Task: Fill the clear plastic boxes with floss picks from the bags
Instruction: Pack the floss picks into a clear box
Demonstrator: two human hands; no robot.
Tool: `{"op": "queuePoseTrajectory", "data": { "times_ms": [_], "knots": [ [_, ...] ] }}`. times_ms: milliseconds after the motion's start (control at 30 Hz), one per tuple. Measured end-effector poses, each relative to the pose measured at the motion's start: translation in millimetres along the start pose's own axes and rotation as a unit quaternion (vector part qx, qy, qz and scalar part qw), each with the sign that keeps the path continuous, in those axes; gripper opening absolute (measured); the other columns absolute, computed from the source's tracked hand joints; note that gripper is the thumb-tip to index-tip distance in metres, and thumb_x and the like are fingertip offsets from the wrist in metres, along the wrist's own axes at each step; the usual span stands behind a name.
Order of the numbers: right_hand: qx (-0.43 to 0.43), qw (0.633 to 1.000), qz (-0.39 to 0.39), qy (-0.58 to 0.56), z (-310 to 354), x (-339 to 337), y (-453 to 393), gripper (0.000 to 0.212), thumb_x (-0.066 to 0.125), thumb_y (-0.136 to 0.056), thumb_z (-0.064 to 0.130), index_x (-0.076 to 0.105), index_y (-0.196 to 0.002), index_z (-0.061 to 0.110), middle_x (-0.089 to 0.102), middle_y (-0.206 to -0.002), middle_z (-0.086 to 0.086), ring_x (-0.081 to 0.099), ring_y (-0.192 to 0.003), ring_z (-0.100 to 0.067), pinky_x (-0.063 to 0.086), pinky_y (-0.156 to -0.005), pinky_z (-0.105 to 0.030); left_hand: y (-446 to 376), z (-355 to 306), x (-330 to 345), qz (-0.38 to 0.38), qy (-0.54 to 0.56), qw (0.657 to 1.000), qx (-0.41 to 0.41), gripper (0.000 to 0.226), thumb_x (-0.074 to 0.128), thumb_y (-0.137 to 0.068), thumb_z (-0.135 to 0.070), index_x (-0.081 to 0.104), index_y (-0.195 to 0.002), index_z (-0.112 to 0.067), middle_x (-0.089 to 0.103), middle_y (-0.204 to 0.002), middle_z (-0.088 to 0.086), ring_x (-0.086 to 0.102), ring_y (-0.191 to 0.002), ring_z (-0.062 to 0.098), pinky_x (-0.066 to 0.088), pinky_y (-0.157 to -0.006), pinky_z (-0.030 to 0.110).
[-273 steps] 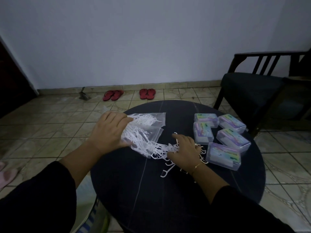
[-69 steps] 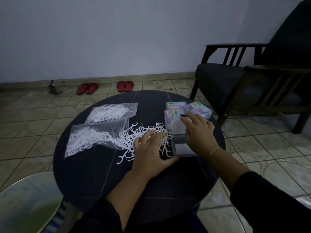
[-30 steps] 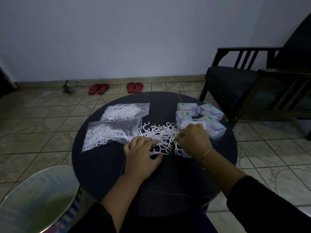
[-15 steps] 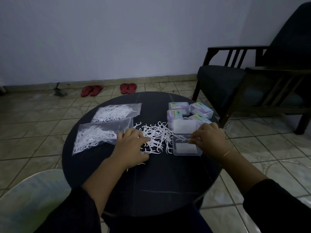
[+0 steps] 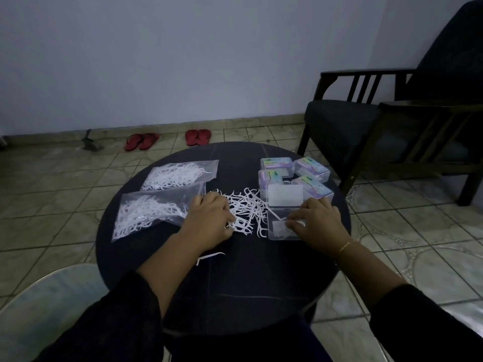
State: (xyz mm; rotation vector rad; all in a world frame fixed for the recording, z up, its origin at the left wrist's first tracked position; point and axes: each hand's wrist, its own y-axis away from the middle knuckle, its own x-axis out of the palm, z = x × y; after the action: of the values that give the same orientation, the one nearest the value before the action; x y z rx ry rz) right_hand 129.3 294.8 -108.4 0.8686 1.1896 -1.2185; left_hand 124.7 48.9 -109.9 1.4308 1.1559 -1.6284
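Since half a second ago the right hand point(image 5: 317, 223) has come down onto the open clear plastic box point(image 5: 283, 224), its curled fingers pinching a white floss pick point(image 5: 277, 217) over it. The left hand point(image 5: 209, 223) rests, fingers curled, on the loose pile of white floss picks point(image 5: 245, 209) at the middle of the round dark bench point(image 5: 235, 283). Two clear zip bags of picks point(image 5: 154, 209) lie left; four closed labelled boxes point(image 5: 295, 173) sit far right.

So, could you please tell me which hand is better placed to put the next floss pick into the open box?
The right hand: it already rests over the open clear box, apparently placing a pick. The left hand lies on the loose floss picks, well placed to gather more.
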Motion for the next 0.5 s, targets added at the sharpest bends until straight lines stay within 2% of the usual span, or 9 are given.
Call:
{"op": "queuePoseTrajectory", "data": {
  "times_ms": [133, 267, 400, 500],
  "knots": [
    [0.01, 0.999, -0.032, -0.015, 4.2, -0.7, 0.2, 0.028, 0.049, -0.093, 0.046, 0.062, -0.116, 0.038, 0.048, -0.116, 0.007, 0.035, -0.116, -0.016, 0.03, -0.097, -0.033, -0.2, -1.7, 0.7, -0.034, -0.002, 0.999, 0.019, 0.025, 0.065, -0.084, -0.036, 0.071, -0.108, -0.03, 0.056, -0.109, -0.011, 0.038, -0.12, 0.015, 0.019, -0.09, 0.032],
    [0.019, 0.998, -0.047, -0.034, 4.5, -1.3, 0.3, 0.026, 0.05, -0.093, 0.044, 0.064, -0.113, 0.035, 0.05, -0.113, 0.005, 0.036, -0.114, -0.017, 0.03, -0.095, -0.032, 1.0, -3.0, 3.6, -0.041, -0.002, 0.999, 0.007, 0.02, 0.062, -0.086, -0.035, 0.072, -0.104, -0.031, 0.063, -0.109, -0.016, 0.04, -0.117, 0.011, 0.019, -0.087, 0.031],
    [0.021, 0.998, -0.046, -0.034, 4.1, 0.5, 1.0, 0.027, 0.051, -0.092, 0.046, 0.064, -0.113, 0.036, 0.049, -0.112, 0.006, 0.036, -0.113, -0.016, 0.031, -0.095, -0.032, -0.9, -2.8, 2.9, -0.101, 0.034, 0.994, 0.006, 0.013, 0.073, -0.079, -0.032, 0.077, -0.091, -0.028, 0.071, -0.088, -0.012, 0.052, -0.103, 0.015, 0.015, -0.078, 0.029],
    [0.028, 0.998, -0.046, -0.039, 3.8, 0.0, 0.6, 0.027, 0.051, -0.092, 0.046, 0.064, -0.113, 0.036, 0.049, -0.113, 0.007, 0.035, -0.113, -0.015, 0.03, -0.095, -0.032, -7.7, -2.9, -3.5, -0.144, 0.032, 0.989, 0.015, 0.011, 0.077, -0.075, -0.031, 0.078, -0.086, -0.027, 0.069, -0.075, -0.01, 0.056, -0.092, 0.017, 0.018, -0.079, 0.032]
  ]
}}
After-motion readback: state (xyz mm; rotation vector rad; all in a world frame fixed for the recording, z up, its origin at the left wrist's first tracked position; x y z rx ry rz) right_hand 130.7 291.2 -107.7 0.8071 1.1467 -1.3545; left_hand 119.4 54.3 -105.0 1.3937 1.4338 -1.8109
